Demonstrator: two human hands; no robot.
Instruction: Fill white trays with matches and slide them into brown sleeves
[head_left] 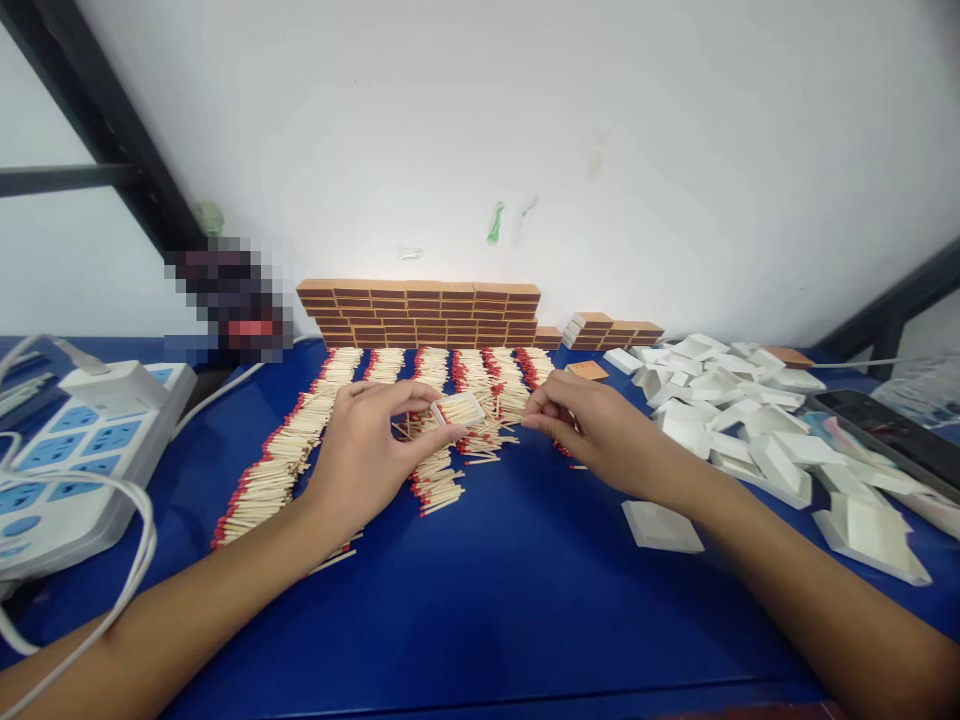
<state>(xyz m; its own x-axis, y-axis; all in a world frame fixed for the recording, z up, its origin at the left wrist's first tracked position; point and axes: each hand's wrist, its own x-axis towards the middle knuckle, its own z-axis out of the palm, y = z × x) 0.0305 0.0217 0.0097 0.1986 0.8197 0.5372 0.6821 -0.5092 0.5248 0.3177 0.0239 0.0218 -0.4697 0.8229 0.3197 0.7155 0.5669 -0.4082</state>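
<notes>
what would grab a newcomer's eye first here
Rows of red-tipped matches spread over the blue table, with a brick-like stack of matchboxes behind them. In the middle, the left hand holds a white tray of matches; a heap of box parts lies right.

Surface (495, 640) deep blue. Matches (270, 485) pale cream, heads bright red, rows reading as stripes. Filled tray (478, 416) white. Stacked boxes (427, 318) tan on top, dark brown along sides, brickwork pattern. Loose trays (776, 465) plain white. Power strip (161, 430) white, socket panels (51, 452) light blue. Wall (675, 150) facing me off-white, green smear (496, 222). Phone (889, 430) black.
</notes>
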